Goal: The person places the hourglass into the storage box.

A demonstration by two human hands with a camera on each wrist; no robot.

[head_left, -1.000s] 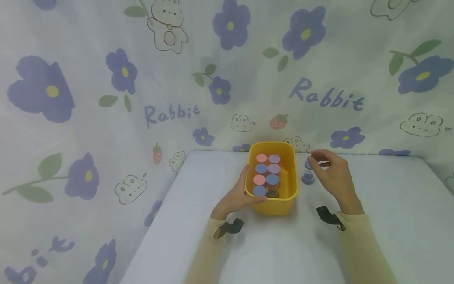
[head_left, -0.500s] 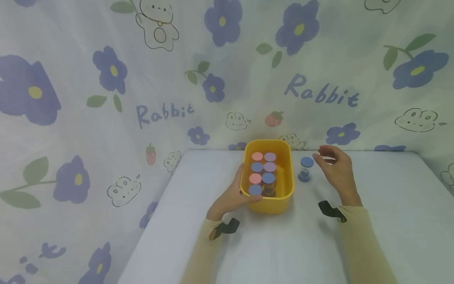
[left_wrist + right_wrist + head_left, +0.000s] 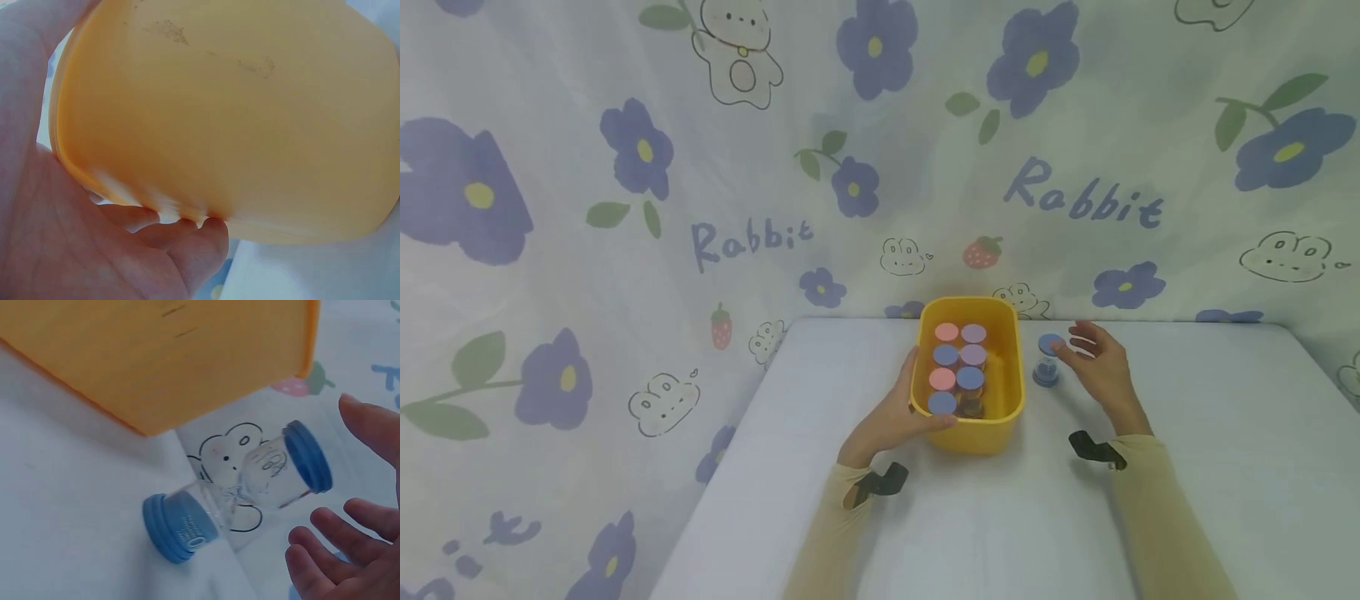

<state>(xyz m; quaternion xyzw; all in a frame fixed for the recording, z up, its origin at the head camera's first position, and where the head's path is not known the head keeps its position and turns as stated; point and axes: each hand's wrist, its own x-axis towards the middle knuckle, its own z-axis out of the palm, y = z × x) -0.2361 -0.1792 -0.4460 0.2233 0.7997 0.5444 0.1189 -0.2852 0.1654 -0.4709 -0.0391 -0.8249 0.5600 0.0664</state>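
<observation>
A blue-capped sand timer [image 3: 1047,369] stands upright on the table, just right of a yellow plastic bin [image 3: 976,439]. My right hand [image 3: 1101,371] is beside it with thumb and fingers spread. In the right wrist view a gap shows between those fingers [image 3: 325,559] and the timer's upper cap; blue sand fills its lower bulb. My left hand [image 3: 887,423] grips the bin's near left corner, thumb over the rim and fingers along the side wall [image 3: 219,125]. Inside the bin, several timers with pink [image 3: 942,379], purple [image 3: 973,333] and blue [image 3: 942,404] caps stand in two columns.
The bin's right side holds a bare strip of floor [image 3: 1002,375]. A white table [image 3: 1000,525] runs back to a patterned curtain [image 3: 925,167] with flowers and rabbits. Black straps [image 3: 1097,448] sit at both wrists.
The right hand moved off the sand timer to the right, then came back toward its top with fingers spread wider. The left hand keeps its grip on the bin. The head view shifted slightly.
</observation>
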